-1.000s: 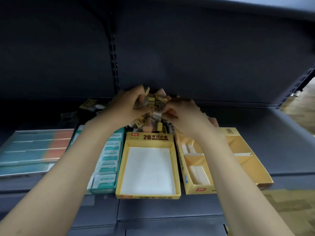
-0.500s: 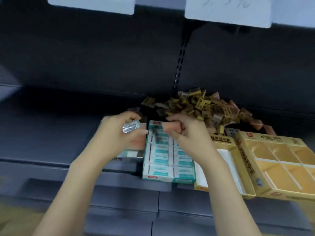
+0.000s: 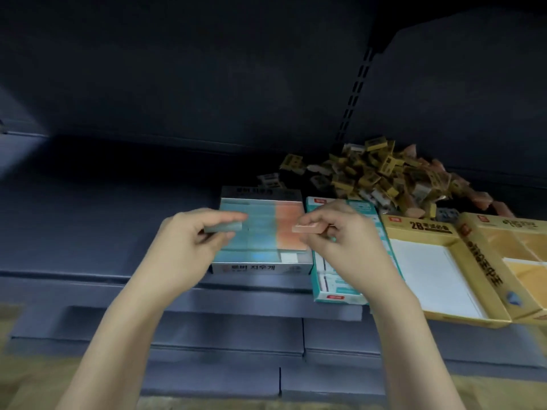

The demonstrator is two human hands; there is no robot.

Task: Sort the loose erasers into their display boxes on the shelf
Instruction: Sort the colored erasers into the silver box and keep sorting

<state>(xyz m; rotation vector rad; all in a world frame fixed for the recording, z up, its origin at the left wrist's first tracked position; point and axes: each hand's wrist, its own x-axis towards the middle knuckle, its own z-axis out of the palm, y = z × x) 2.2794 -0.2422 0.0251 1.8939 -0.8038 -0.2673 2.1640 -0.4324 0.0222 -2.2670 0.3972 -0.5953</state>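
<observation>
Just past my right hand [image 3: 346, 235], the back flap of the yellow box [image 3: 420, 229] reads "2B" in bold black, with smaller characters after it too blurred for me to read. Below my left hand [image 3: 192, 235], the front wall of the grey box [image 3: 260, 268] carries black Korean print, "지우개" at its end; the first word is smeared. The far yellow box [image 3: 485, 261], right of my right hand, bears dark lettering I cannot read.

Single head view, looking forward and down from close range onto the shelf [image 3: 118, 220]; both forearms reach in from the bottom edge; frame motion-blurred.
</observation>
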